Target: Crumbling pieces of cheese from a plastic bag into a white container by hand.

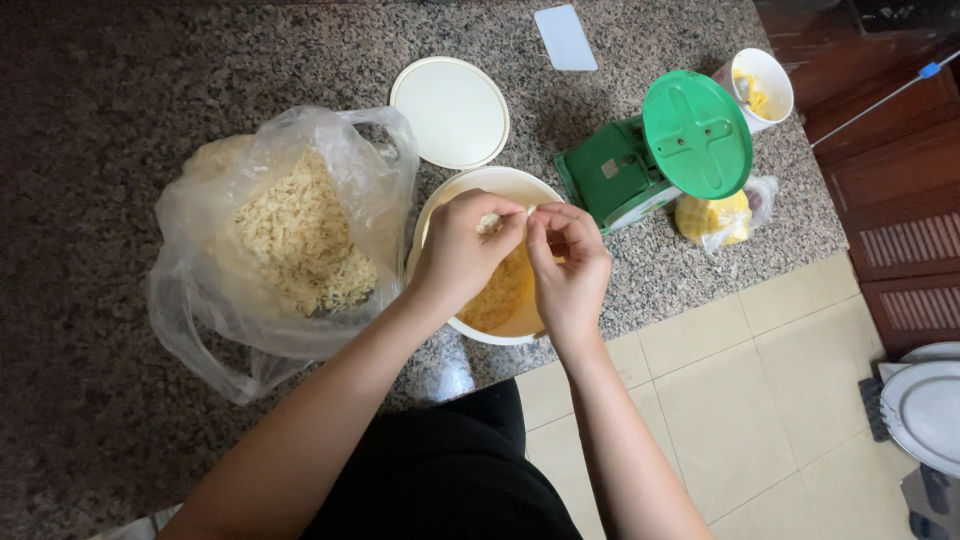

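Speckled granite counter (120, 80) carries: bag (280, 250) left of the hands, bowl (500, 185) beneath them, lid (450, 110) beyond, scale (650, 160) right.

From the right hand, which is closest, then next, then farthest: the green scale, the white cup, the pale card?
From the right hand:
1. Green plastic kitchen scale, just right.
2. White paper cup, right corner beyond it.
3. Pale rectangular card, top edge.
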